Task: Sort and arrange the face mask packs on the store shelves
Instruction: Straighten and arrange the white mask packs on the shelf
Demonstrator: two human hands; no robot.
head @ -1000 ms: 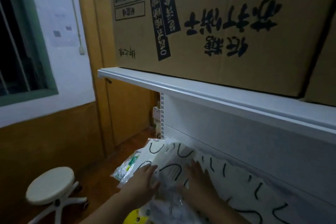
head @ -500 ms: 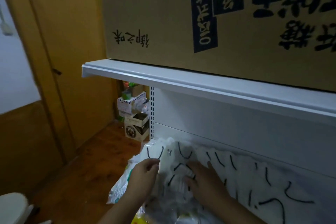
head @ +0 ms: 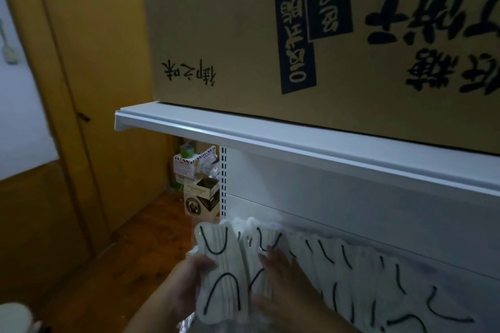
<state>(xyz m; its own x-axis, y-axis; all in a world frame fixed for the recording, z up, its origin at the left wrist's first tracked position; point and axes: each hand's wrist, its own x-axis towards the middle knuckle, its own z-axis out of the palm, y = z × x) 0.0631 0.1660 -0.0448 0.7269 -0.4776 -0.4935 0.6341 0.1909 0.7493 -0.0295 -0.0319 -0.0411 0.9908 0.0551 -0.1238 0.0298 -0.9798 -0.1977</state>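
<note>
At lower centre, the left hand (head: pixel 186 289) grips an upright white mask pack with black loops (head: pixel 220 276); the right hand (head: pixel 284 278) lies flat-fingered on the neighbouring row of packs (head: pixel 365 278) rightward.

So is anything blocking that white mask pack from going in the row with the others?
Nothing visible does. The left hand grips the white black-looped mask pack right at the row's left end, and the right hand presses flat on the neighbouring white packs.
</note>
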